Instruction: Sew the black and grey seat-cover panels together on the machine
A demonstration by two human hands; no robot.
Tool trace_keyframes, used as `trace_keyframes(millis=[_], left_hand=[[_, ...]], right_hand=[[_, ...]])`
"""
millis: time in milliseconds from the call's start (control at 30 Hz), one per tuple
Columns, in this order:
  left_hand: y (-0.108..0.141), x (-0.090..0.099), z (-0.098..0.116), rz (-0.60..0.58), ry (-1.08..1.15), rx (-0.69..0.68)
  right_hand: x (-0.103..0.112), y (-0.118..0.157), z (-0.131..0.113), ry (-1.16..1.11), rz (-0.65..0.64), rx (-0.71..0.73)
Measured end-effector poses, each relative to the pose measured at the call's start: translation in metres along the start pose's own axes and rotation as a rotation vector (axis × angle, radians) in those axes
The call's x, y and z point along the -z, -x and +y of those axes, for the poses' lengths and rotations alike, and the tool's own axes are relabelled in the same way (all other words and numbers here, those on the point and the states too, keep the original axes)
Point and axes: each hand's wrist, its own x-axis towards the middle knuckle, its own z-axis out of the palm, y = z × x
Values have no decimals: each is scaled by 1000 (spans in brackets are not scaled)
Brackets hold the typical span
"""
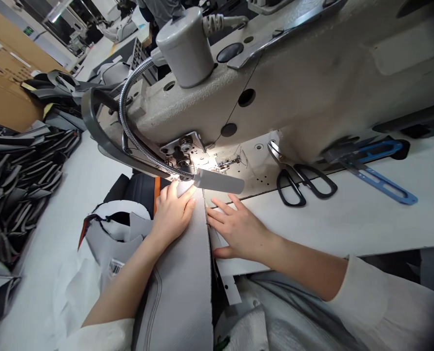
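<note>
A long light-grey fabric piece runs up to the needle area of a sewing machine. My left hand lies on the fabric just below the presser area, fingers spread. Flat beside the fabric's right edge rests my right hand, its fingers apart and its fingertips near that edge. Neither hand grips anything. A small grey lamp on a flexible metal neck lights the needle area and hides part of it. Under my left forearm lies a grey piece with a barcode label.
Black-handled scissors lie right of the needle area, with a blue tool farther right. Stacked dark and grey pieces cover the far left, below a cardboard box. A person is partly visible behind the machine.
</note>
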Motion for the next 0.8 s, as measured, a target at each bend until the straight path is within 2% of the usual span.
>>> trace_keyframes(millis=[133,433,800], left_hand=[[1,0,-2,16,11,-5],[2,4,1,-19,-16,-7],[3,-4,9,9,-159,15]], right_hand=[[-3,-1,-2,-2,5,-17],[-11,-8,-17,17,8,-161],[-7,0,-8,11,-22,-99]])
